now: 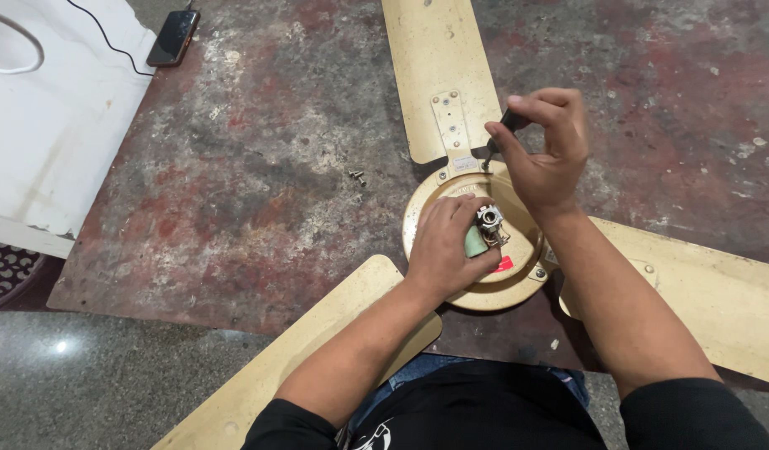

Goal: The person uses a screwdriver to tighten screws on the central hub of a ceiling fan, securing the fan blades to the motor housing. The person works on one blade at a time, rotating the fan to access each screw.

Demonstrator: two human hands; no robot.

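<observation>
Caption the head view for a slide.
Left hand steadies a ceiling fan motor while right hand works a screwdriver.

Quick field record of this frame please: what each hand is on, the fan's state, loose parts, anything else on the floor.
Left hand: pressed on the fan motor housing, steadying it
Right hand: grip shut on a screwdriver, tip down at the blade bracket
Fan: gold, lying on a worn reddish floor, three blades visible
Loose parts: small screws left of the hub
Other: phone on cable, white panel
</observation>
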